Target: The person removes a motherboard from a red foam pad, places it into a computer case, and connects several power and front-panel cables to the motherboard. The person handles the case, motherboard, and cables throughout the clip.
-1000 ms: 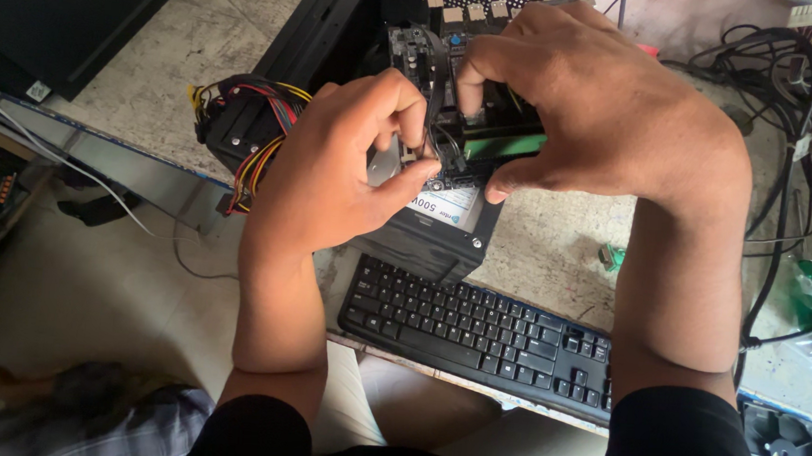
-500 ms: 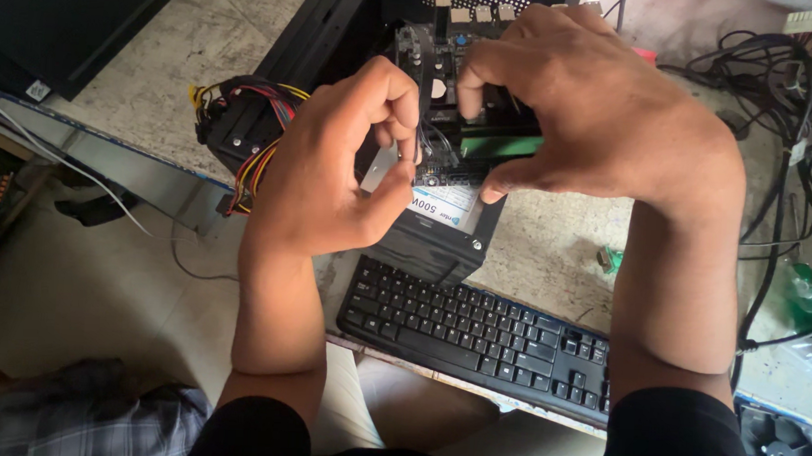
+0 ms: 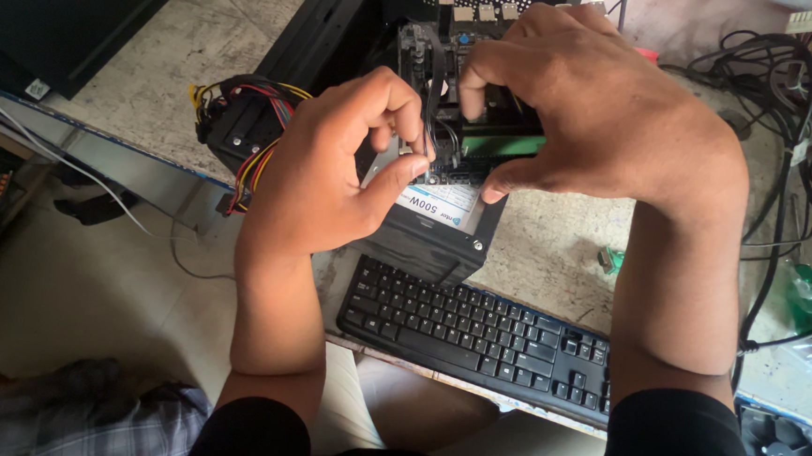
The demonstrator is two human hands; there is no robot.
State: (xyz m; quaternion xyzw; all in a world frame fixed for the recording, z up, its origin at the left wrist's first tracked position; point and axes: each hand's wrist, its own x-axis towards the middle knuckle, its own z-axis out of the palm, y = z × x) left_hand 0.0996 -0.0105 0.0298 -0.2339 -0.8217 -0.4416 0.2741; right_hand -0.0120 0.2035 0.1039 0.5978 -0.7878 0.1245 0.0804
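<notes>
Black keys of a keyboard [image 3: 475, 331] lie nearest, at the bench edge. Just beyond it sits a black power supply [image 3: 434, 234]. Above that, the left hand [image 3: 330, 172] pinches a thin black cable [image 3: 430, 89] between thumb and fingers, while the right hand [image 3: 591, 117] grips the green-edged board [image 3: 500, 145], thumb under, fingers over. The step in hand looks like seating a connector on the board; that would call for lining the plug up before pressing. Tangled wires [image 3: 790, 92] lie farthest right.

Soft even daylight, brighter at upper right — faint shadows, sharp centre, slight edge blur
</notes>
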